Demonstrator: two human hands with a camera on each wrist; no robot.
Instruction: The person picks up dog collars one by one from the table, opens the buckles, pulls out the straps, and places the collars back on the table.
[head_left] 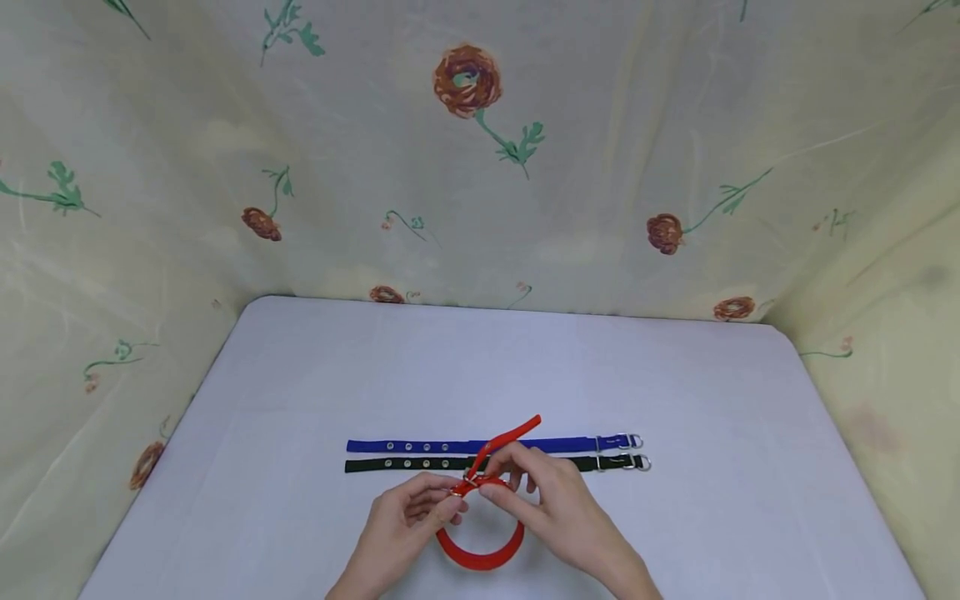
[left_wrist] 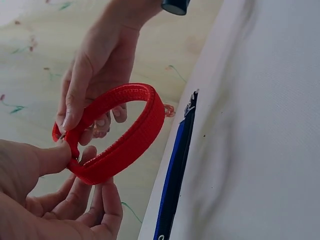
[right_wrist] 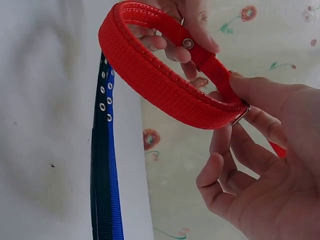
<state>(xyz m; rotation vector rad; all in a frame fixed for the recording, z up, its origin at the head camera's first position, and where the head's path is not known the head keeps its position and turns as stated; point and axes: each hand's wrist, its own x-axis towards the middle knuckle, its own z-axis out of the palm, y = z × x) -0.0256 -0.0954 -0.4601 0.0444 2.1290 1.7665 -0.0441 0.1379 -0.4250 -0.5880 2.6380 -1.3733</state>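
Observation:
A red webbing collar (head_left: 482, 562) is bent into a loop, its free end (head_left: 517, 432) sticking up and away past the buckle (head_left: 470, 479). At the buckle side my left hand (head_left: 401, 525) pinches the strap between thumb and fingers. Just to the right, my right hand (head_left: 558, 508) pinches the same collar, thumb on the band in the right wrist view. An eyelet (right_wrist: 188, 44) shows on the strap there, and a metal loop (right_wrist: 241, 115) sits by the right fingers. In the left wrist view, the left fingers partly cover the buckle area.
Behind the hands, a blue collar (head_left: 570, 445) and a black collar (head_left: 367, 466) lie flat and parallel on the white table (head_left: 262, 375), eyelets left, metal rings right. The right hand overlaps part of both. Flower-patterned cloth (head_left: 337, 167) hangs around the table's back and sides.

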